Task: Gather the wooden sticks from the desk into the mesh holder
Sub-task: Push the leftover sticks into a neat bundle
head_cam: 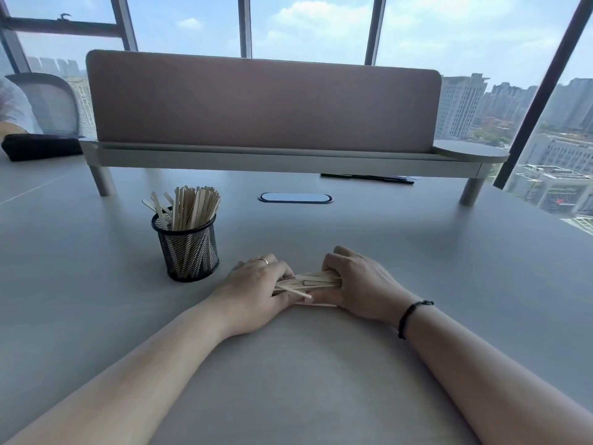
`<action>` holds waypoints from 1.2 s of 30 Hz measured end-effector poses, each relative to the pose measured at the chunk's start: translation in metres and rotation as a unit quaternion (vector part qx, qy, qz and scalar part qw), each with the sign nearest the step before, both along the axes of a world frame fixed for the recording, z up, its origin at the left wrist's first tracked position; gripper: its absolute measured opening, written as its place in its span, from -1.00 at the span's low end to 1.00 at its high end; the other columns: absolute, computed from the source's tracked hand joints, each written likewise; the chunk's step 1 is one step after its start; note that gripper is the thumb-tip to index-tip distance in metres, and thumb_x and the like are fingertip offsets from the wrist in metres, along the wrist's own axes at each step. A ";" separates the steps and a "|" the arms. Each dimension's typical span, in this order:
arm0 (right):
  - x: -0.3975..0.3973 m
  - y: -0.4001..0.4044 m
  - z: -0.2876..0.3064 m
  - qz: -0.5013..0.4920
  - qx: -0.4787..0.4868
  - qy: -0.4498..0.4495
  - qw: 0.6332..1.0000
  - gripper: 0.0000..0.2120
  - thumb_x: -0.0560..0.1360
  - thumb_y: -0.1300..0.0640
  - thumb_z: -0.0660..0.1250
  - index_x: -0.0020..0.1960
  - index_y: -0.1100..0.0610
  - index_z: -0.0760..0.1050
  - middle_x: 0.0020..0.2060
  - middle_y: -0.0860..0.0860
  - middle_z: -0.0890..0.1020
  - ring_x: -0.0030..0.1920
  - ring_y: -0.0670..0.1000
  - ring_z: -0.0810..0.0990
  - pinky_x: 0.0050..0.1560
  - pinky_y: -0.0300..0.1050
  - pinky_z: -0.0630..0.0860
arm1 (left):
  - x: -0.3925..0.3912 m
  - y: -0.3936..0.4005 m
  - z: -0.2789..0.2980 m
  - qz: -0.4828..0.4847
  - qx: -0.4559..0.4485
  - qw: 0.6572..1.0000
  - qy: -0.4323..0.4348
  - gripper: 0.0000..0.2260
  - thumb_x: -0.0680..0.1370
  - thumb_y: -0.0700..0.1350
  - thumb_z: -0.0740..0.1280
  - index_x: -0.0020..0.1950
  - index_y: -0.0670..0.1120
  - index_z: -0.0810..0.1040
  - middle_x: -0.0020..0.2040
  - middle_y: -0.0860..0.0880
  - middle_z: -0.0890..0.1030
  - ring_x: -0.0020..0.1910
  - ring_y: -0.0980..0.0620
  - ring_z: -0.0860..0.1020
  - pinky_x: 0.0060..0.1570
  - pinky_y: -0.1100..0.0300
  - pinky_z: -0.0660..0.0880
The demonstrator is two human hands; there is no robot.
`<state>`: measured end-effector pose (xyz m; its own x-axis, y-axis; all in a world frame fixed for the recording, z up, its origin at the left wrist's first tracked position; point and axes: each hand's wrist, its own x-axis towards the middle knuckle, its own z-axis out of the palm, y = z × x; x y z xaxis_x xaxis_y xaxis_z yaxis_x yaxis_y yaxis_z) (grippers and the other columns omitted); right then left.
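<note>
Fingers of both hands curled round one loose bundle of wooden sticks [309, 282], squeezed in from each end. Left hand [256, 285] gripping the left ends, thumb tucked low near the desk, ring on one finger. Right hand [359, 284] clamping the right ends, knuckles humped up over the bundle. Probably held like that to square the sticks up into one tidy handful, since a few are sticking out at odd angles, one poking toward the camera below the rest. Bundle low, at or barely above the desk [321, 364], hard to say if it's touching. Something pale and flat under the hands too, maybe one more stick left lying there, can't tell for sure.

Moving outward: black mesh holder [187, 248] standing upright just to the left and a bit further back, near the left hand but not touching it. Already packed with sticks [192, 207] fanning out of the top, so looks like most of the job is done and this handful could be the last lot. Handy spot for it, a short lift over from the left hand.

Black bracelet on the right wrist. Further back, an oval cable port [295, 198] in the desk, then a pink divider screen [263, 101] on a raised shelf, big windows and city blocks behind.

Likely snag: a crooked bundle catching on the sticks already in there.
</note>
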<state>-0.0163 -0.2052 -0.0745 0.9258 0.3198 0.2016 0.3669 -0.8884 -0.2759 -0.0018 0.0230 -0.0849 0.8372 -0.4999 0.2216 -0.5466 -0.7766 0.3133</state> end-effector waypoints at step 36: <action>-0.003 -0.001 0.007 -0.077 0.046 -0.132 0.987 -0.46 0.25 -0.46 0.41 -0.08 -0.04 0.45 -0.39 -0.04 0.58 -0.30 0.14 0.55 -0.33 -0.05 0.46 | -0.005 0.007 0.025 0.034 0.134 0.977 -0.165 -0.58 0.56 0.38 0.05 -0.09 0.03 0.26 -0.12 -0.02 0.63 -0.10 -0.16 0.63 -0.26 0.09 0.40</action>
